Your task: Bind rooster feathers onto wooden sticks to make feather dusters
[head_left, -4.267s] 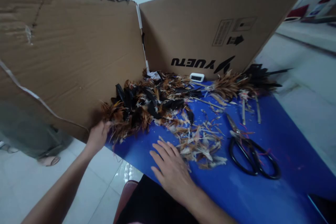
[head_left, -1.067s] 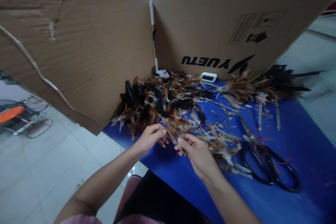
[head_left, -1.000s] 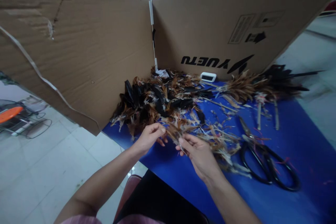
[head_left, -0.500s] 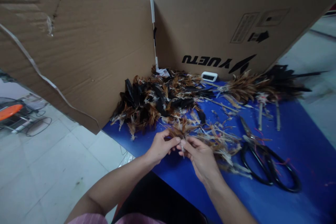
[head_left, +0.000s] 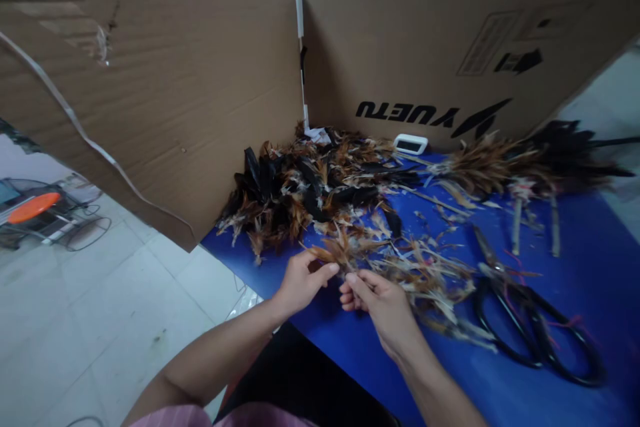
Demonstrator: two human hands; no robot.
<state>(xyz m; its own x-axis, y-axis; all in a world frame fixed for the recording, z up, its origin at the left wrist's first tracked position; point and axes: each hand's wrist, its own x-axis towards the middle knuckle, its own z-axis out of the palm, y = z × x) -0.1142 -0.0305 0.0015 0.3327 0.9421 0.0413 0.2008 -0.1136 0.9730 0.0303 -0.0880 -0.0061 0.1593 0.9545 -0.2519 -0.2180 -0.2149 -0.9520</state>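
Note:
Brown feathers [head_left: 336,250] in a small bunch sit between my two hands, over the front of the blue table. My left hand [head_left: 306,280] pinches the bunch from the left, thumb and fingers closed around its lower part. From the right, my right hand [head_left: 373,293] has its thumb pressed on its curled fingers at the base of the bunch; the quill ends there are mostly hidden. Beside my right hand lies a scatter of loose pale and brown feathers [head_left: 430,273]. Behind my hands is a large heap of brown and black feathers [head_left: 300,187].
Black-handled scissors [head_left: 520,313] lie at the right on the blue table [head_left: 565,273]. Feather bundles on sticks [head_left: 485,167] and a small white digital device [head_left: 411,144] are at the back. Cardboard walls [head_left: 200,93] stand left and behind. An orange stool [head_left: 35,207] is at far left.
My right hand has drawn slightly away from my left, opening a small gap between the thumbs. The view has shifted a little to the left, so the table things appear farther right.

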